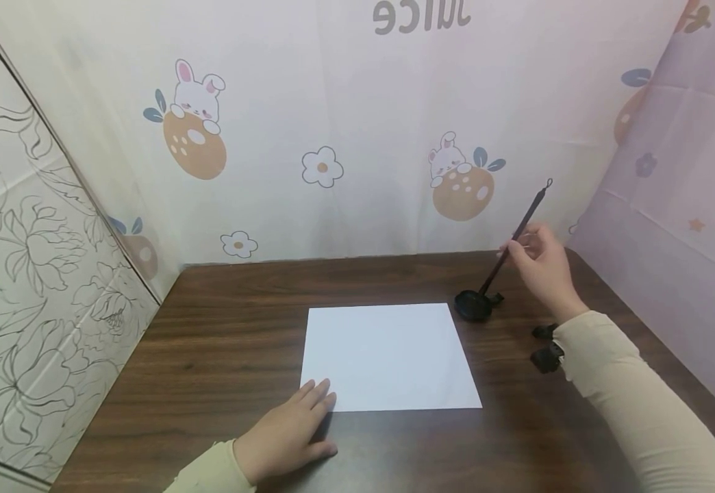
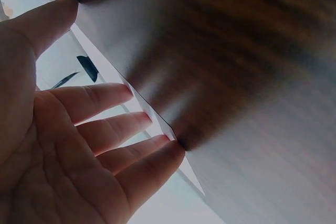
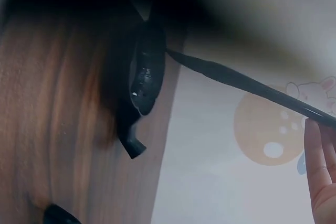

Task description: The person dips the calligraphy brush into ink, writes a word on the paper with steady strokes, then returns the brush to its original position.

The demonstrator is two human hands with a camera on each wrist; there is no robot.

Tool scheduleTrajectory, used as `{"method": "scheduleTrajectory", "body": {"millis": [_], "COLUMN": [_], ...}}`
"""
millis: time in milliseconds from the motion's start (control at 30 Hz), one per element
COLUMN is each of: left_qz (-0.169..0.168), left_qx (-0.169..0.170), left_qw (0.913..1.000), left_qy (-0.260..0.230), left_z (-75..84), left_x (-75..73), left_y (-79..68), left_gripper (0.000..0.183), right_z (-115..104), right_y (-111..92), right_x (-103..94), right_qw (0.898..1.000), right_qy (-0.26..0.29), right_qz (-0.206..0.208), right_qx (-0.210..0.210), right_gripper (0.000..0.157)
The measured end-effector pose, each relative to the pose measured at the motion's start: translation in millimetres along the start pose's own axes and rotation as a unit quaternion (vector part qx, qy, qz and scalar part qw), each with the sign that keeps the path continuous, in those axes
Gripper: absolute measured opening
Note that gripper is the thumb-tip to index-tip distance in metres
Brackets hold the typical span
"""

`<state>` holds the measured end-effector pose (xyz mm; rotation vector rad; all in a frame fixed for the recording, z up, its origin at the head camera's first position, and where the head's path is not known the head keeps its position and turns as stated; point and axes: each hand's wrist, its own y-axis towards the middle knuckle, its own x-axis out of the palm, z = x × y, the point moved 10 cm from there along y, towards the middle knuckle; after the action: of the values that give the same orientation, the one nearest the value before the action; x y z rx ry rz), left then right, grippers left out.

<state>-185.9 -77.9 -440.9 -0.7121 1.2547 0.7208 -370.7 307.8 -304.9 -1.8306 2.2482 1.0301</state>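
My right hand (image 1: 545,270) pinches a dark writing brush (image 1: 525,220) partway along its handle, tilted with a small loop at its upper end. Its lower end meets the edge of a small round black ink dish (image 1: 473,306); the right wrist view shows the tapering bristles (image 3: 202,66) at the dish's rim. A stubby spout or handle (image 3: 131,142) sticks out from the dish. Left of it lies a blank white sheet of paper (image 1: 388,356). My left hand (image 1: 286,435) rests on the paper's near left corner, fingers extended and thumb on the wood.
The dark brown wooden table (image 1: 222,342) backs onto a printed curtain (image 1: 370,212). A small black object (image 1: 546,357) sits by the right sleeve, partly hidden by it. A floral panel (image 1: 24,274) stands at the left, a pinkish curtain (image 1: 690,226) at the right.
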Motion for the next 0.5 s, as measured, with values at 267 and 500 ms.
{"method": "scheduleTrajectory", "body": {"millis": [267, 500], "left_qz": [0.002, -0.004], "left_qx": [-0.002, -0.004], "left_qw": [1.0, 0.9999], "left_qy": [-0.003, -0.009], "left_z": [0.4, 0.9], "left_x": [-1.6, -2.7], "left_y": [-0.6, -0.3], "left_gripper": [0.073, 0.073], "right_z": [11.7, 22.5], "right_y": [-6.9, -10.1], "right_x": [0.2, 1.9], "right_qw": [0.999, 0.999], "right_qy": [-0.022, -0.03], "right_qz": [0.004, 0.003], "right_qx": [0.028, 0.037], "right_gripper": [0.021, 0.025]}}
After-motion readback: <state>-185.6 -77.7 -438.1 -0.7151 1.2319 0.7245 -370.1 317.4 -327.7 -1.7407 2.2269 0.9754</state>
